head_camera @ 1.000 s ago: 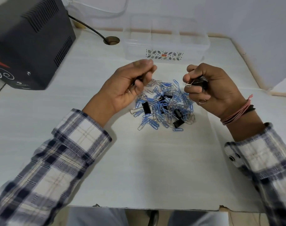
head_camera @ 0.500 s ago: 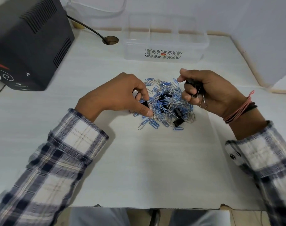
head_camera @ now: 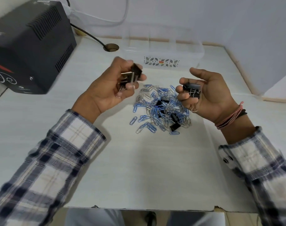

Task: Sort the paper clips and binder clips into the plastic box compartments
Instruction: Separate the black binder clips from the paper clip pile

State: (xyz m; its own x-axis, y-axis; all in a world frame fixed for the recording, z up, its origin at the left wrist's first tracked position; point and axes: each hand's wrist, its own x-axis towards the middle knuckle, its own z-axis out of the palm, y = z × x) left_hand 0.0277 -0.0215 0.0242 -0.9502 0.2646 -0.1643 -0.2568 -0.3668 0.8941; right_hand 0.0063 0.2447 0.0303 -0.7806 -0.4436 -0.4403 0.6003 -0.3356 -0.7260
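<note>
Head view. My left hand (head_camera: 111, 88), palm up above the table (head_camera: 139, 168), fingers curled round several black binder clips (head_camera: 133, 75) with silver wire handles; blurred. My right hand (head_camera: 209, 93), palm up, fingers folded on more black clips (head_camera: 192, 90), one wire loop hanging below. Between the hands, flat on the table: a heap of paper clips (head_camera: 157, 110), blue and silver, tangled, with a few black binder clips among them. Behind the heap, by the wall: clear box (head_camera: 161, 51), divided into compartments, leaf-pattern label in front. Far left: black unit (head_camera: 29, 46).
</note>
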